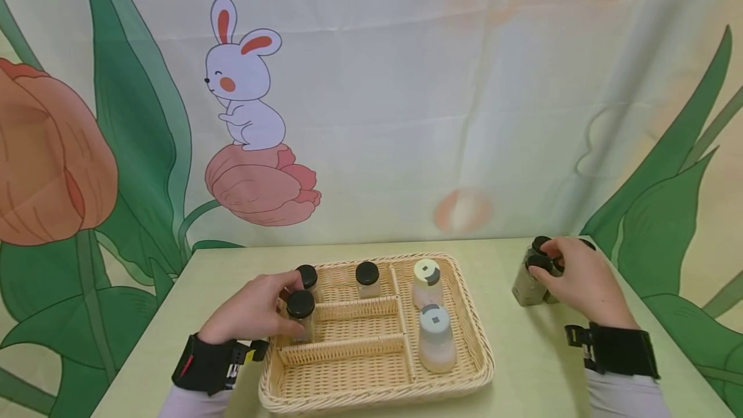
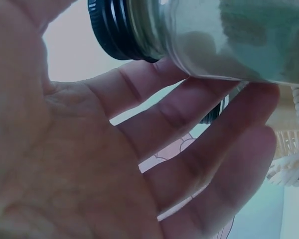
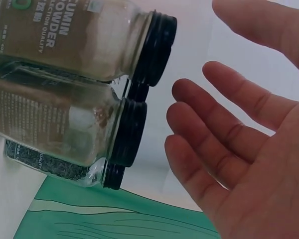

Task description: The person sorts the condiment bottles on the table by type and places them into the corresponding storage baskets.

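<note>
My left hand (image 1: 255, 307) holds a glass spice jar (image 1: 302, 305) with a black lid, upright at the left side of the wicker basket (image 1: 377, 398). In the left wrist view the fingers (image 2: 174, 112) lie along the glass jar, which has pale contents. Another black-lidded jar (image 1: 307, 276) stands just behind it. Over at the right, my right hand (image 1: 589, 279) is at the lids of several spice jars grouped on the table. One is labelled cumin powder (image 3: 65, 35). In the right wrist view its loosely bent fingers (image 3: 229, 129) are apart from the black lids.
Dividers split the basket into compartments. A black-lidded jar (image 1: 367, 279) stands in its back compartment. The right compartment holds a yellow-capped bottle (image 1: 427, 282) and a white-capped bottle (image 1: 436, 340). A printed curtain (image 1: 377, 115) hangs behind the table (image 1: 516, 366).
</note>
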Motion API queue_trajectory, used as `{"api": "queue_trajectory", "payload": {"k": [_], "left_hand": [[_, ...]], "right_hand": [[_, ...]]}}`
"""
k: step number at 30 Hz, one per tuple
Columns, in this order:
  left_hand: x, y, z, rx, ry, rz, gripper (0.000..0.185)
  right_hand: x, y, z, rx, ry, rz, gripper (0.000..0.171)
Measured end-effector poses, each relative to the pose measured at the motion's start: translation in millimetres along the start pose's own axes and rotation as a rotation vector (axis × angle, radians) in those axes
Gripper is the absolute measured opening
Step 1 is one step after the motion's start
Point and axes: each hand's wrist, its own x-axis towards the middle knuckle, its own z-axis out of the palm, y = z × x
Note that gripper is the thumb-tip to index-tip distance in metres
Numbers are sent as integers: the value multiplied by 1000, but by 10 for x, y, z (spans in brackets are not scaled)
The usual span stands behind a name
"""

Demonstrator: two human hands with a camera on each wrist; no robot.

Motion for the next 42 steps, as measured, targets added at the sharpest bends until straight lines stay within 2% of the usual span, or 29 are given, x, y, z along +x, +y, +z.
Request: {"api": "queue_trajectory", "payload": {"k": [10, 34, 42], "left_hand": [[17, -10, 44, -9, -31, -52, 47], [43, 12, 62, 14, -67, -88, 46], [49, -24, 93, -1, -76, -97, 47]], "right_hand": [[18, -35, 79, -30, -35, -6, 45], [14, 1, 211, -78, 44, 0, 42], [23, -14, 235, -98, 16, 31, 47]]}}
